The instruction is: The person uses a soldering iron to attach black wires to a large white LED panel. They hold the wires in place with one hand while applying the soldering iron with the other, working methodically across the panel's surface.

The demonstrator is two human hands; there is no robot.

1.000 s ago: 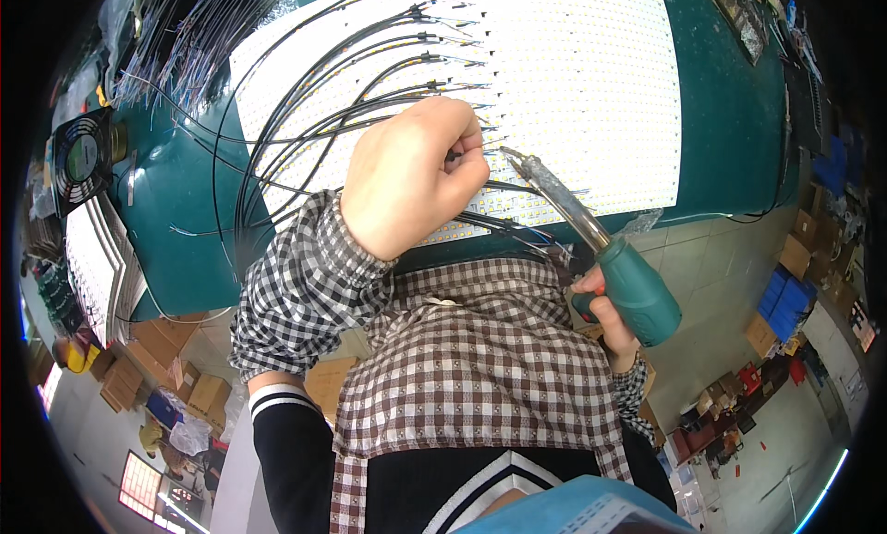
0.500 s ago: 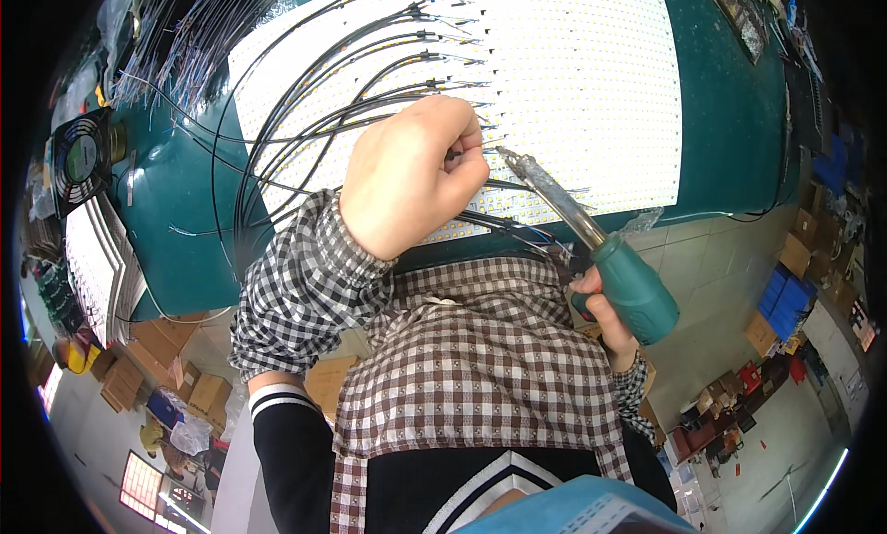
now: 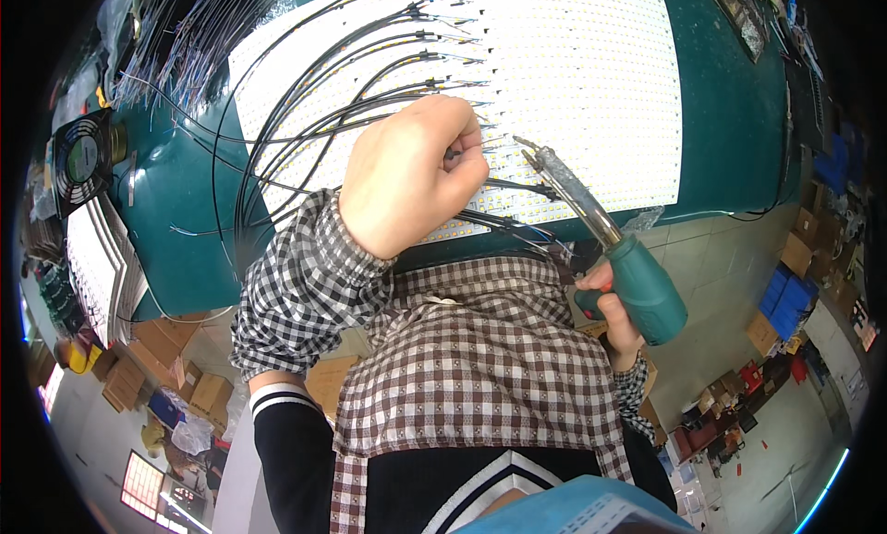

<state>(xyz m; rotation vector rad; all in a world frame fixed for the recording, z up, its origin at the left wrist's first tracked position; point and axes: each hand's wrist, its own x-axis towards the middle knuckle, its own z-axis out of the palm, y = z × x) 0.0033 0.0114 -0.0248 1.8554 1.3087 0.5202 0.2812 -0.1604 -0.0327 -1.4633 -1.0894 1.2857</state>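
My left hand is closed in a pinch on a black cable over white boards dotted with small yellow LEDs. Thin stripped wires stick out past the fingertips toward the middle seam. Wrapped round the handle of a green gun-shaped soldering iron are the fingers of my right hand; much of that hand is hidden behind the tool. The iron's metal tip points up and left, a short gap right of the wire ends. Several black cables curve across the left board, their wire ends along the seam.
A green table lies under the boards. At its left stand a black fan and a stack of white panels. A loose bundle of wires fills the far left. Cardboard boxes sit on the floor below.
The soldering iron has moved a little to the right, its tip drawing away from the wire ends. My left hand has stayed in place.
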